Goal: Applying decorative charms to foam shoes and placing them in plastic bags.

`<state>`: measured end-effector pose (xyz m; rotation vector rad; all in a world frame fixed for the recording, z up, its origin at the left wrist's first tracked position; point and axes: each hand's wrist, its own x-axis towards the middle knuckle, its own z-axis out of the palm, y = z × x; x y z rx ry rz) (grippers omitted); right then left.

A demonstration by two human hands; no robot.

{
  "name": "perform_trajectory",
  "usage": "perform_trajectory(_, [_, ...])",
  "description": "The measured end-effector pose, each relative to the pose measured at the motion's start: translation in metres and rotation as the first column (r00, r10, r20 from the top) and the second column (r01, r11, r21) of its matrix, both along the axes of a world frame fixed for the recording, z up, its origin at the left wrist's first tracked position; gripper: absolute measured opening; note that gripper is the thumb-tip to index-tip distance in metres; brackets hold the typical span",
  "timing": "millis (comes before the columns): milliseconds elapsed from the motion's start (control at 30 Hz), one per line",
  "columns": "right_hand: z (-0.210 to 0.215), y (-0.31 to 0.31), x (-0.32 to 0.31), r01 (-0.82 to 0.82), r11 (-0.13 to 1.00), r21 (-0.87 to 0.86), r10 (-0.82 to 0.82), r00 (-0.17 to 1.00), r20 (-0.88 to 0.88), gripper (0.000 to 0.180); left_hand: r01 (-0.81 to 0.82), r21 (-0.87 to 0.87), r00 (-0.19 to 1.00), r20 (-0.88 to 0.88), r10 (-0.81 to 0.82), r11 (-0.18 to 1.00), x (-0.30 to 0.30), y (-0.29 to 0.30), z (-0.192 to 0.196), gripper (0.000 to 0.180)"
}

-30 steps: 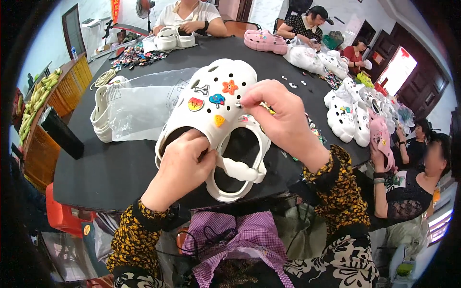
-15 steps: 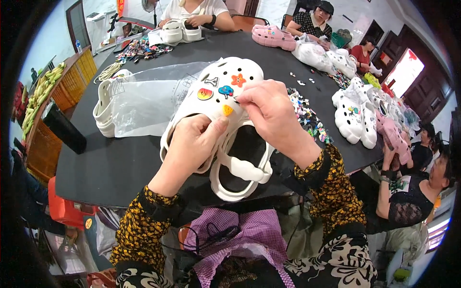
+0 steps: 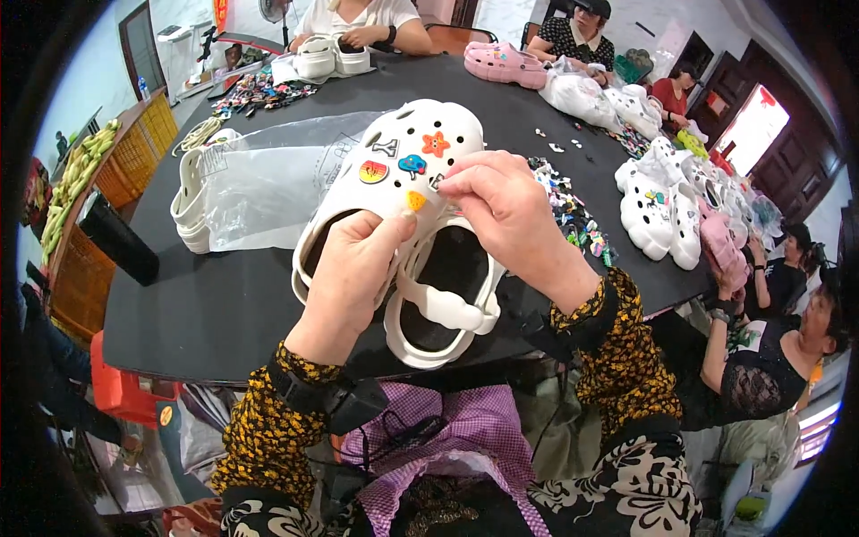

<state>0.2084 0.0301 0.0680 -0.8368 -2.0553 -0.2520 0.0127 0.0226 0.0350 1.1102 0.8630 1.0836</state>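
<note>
A white clog [image 3: 394, 186] is tilted up over the dark table, its toe pointing away from me. My left hand [image 3: 351, 259] is closed on its side near the opening, thumb beside a yellow triangular charm [image 3: 416, 200]. An orange starfish charm [image 3: 436, 143], a blue charm [image 3: 412, 165], a round red-and-yellow charm [image 3: 372, 172] and a grey-white letter-like charm [image 3: 386, 147] sit on the upper. My right hand [image 3: 519, 215] pinches a small dark-and-white charm [image 3: 436, 181] against the clog's right side. A second white clog [image 3: 438, 306] lies beneath, strap toward me.
To the left are a clear plastic bag [image 3: 259, 197], another white clog [image 3: 190, 201] and a black cylinder [image 3: 121, 240]. Loose charms [image 3: 577, 215] lie right of my hand. White clogs [image 3: 644, 210] line the right edge. Several people sit around the table.
The clog and both hands have shifted slightly left in view. The right fingertips have eased back a little, and the small charm at them now shows more clearly.
</note>
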Motion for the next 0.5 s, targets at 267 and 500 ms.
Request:
perform_trajectory(267, [-0.002, 0.000, -0.001, 0.022, 0.996, -0.081, -0.023, 1.000, -0.006, 0.014, -0.052, 0.012, 0.996, 0.072, 0.051, 0.999, 0.008, -0.009, 0.009, 0.028])
perform_trajectory(500, [0.000, 0.004, 0.002, 0.011, 0.998, -0.069, -0.013, 1.000, -0.027, 0.015, -0.045, 0.033, 0.993, 0.109, 0.041, 0.998, 0.010, -0.008, 0.007, 0.029])
